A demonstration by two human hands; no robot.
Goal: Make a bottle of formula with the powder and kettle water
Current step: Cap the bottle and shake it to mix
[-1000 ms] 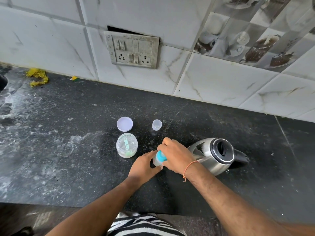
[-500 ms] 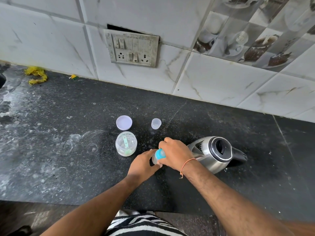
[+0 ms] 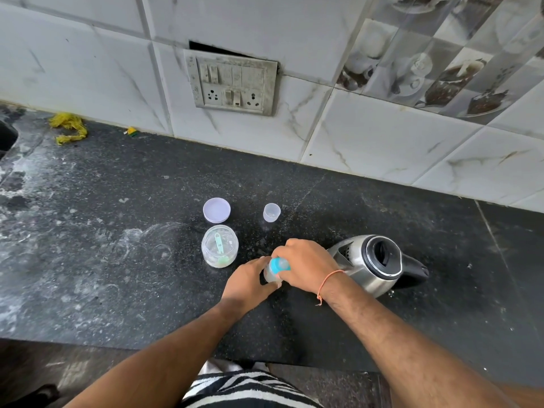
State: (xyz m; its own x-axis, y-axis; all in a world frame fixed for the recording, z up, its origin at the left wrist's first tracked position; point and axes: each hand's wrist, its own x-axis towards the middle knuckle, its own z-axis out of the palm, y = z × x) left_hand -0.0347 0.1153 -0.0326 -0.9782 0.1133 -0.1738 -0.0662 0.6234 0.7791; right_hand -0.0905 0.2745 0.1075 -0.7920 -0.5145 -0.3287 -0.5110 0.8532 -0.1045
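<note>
A small clear baby bottle (image 3: 270, 275) with a blue collar and teat (image 3: 278, 265) stands on the black counter. My left hand (image 3: 248, 282) grips the bottle's body from the left. My right hand (image 3: 307, 267) curls round the blue collar at the top. Just left stands an open clear powder jar (image 3: 220, 250) with a green scoop inside. The steel kettle (image 3: 371, 265), lid open, sits right behind my right hand, its black handle pointing right.
The jar's lilac lid (image 3: 216, 210) and a small clear cap (image 3: 271, 212) lie behind the jar and bottle. White powder smears cover the counter's left part (image 3: 73, 245). A yellow scrap (image 3: 69, 128) lies by the tiled wall; a socket plate (image 3: 232, 82) hangs above.
Both hands stay on the bottle; my right hand has shifted slightly round the blue collar. The view has drifted a little. Nothing else moved.
</note>
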